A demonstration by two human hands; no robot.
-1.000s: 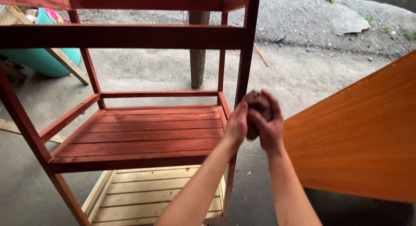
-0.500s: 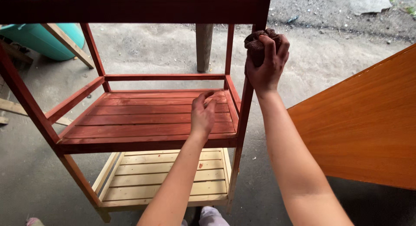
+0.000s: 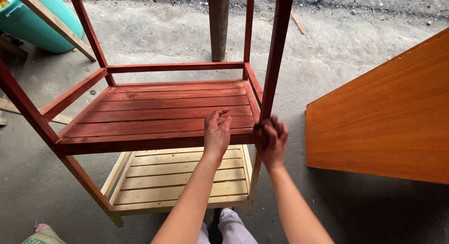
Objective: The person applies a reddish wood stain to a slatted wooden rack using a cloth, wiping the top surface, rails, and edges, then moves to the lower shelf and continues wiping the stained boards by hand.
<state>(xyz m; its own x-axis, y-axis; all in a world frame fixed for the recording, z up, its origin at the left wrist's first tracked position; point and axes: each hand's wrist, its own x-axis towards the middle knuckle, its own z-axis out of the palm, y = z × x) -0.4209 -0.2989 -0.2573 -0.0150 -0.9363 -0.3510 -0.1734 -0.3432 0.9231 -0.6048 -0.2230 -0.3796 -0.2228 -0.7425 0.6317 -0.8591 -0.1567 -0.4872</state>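
A wooden rack stands before me, its upper frame and middle slatted shelf stained red-brown, its bottom shelf bare pale wood. My left hand rests flat, fingers apart, on the front edge of the stained middle shelf. My right hand is clenched on a dark stained rag, pressed against the rack's front right post at shelf height. The rag is mostly hidden in my fist.
A large orange-brown wooden panel lies to the right on the concrete floor. A teal barrel and a leaning plank stand at back left. A dark round post rises behind the rack. A sack corner shows bottom left.
My right hand has come down the front right post from near its top to shelf height. My left hand has shifted right along the shelf's front edge. The camera tilted downward.
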